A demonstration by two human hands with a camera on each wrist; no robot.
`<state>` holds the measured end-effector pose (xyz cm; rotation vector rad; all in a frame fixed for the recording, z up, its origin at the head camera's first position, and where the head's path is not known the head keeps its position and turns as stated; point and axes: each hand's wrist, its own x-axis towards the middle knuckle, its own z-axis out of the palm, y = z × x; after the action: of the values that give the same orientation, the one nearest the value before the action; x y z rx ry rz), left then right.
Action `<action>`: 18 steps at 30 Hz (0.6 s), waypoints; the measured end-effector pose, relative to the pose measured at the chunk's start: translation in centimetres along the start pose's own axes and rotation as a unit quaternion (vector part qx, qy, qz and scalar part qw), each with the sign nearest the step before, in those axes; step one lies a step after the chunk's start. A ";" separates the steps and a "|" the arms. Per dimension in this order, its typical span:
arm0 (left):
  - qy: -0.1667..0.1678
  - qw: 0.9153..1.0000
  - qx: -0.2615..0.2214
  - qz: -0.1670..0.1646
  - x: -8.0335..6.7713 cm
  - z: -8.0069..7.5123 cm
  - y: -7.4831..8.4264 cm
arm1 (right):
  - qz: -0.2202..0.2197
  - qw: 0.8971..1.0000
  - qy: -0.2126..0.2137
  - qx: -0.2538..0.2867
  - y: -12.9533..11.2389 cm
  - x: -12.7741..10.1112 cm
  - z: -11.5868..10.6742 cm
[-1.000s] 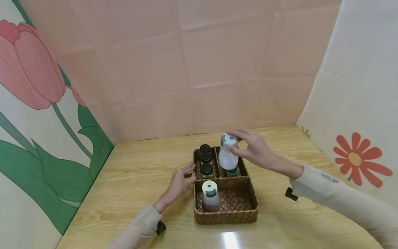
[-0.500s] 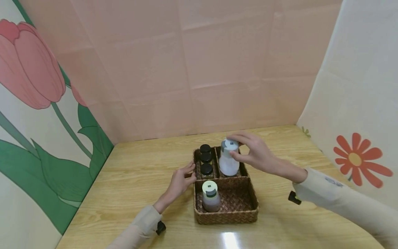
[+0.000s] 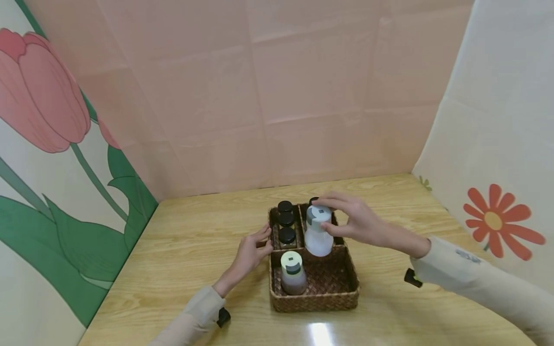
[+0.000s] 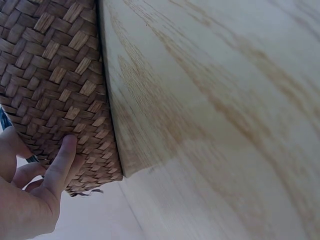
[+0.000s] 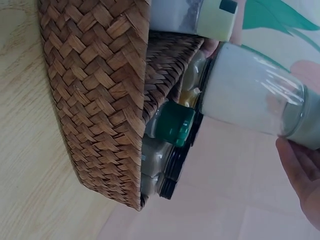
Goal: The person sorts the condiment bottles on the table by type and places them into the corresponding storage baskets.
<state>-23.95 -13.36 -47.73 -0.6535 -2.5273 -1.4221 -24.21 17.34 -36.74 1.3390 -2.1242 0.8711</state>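
My right hand (image 3: 356, 218) holds a glass seasoning shaker (image 3: 319, 242) by its pale blue-white lid, thumb on one side and fingers on the other. White contents fill the shaker, which is raised over the divider of a woven basket (image 3: 316, 302). In the right wrist view the shaker (image 5: 250, 90) is apart from the basket wall. Against the basket's left outer wall, my left hand (image 3: 251, 252) touches the weave with extended fingers (image 4: 62, 160). A second shaker (image 3: 294, 278) with a yellow-green lid stands upright in the front compartment.
Several black-lidded jars (image 3: 286, 235) line the back left compartment. Another black lid (image 3: 313, 200) shows in the back right one, and a green-capped jar (image 5: 175, 123) appears in the right wrist view. The basket stands on a wooden table (image 3: 195, 250), with a pink sheet (image 3: 259, 96) behind.
My right hand first lowers the shaker over the back right compartment, then brings it toward the front, revealing a black lid behind. My left hand stays at the basket wall.
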 end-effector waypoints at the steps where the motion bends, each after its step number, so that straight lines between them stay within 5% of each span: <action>1: -0.001 1.000 -0.001 0.000 0.0 0.0 0.0 | -0.001 1.000 -0.005 0.000 0.0 -0.1 0.0; 18: -0.007 1.000 0.000 -0.009 0.0 -0.2 -0.1 | -0.008 0.995 -0.083 0.048 -1.0 -1.1 1.2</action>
<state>-24.02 -13.58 -47.69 -0.6448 -2.5498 -1.4273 -22.90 16.85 -38.08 1.5228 -2.2165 0.8931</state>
